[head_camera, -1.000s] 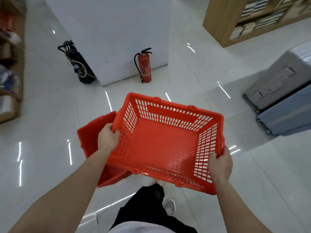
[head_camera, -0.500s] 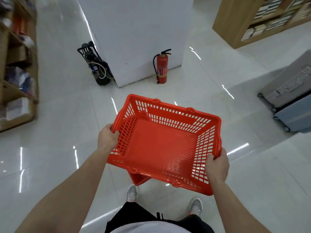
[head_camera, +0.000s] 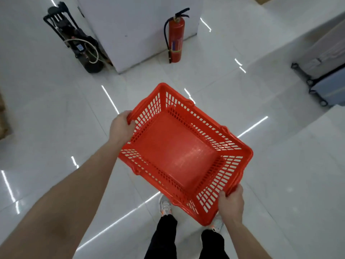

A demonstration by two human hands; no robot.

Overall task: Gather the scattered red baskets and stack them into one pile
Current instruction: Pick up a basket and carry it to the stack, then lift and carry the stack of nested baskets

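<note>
Arms outstretched, left hand (head_camera: 121,126) and right hand (head_camera: 231,202) curl fingers around opposite rims of a slotted red plastic basket (head_camera: 179,152) above the glossy white tiled floor (head_camera: 56,113).

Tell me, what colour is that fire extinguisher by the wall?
Red, with a black hose; the fire extinguisher shows in the head view.

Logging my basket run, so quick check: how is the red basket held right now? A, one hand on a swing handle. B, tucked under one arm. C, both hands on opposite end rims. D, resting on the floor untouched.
C: the left hand grips one end rim of the red basket and the right hand grips the opposite end.
</note>
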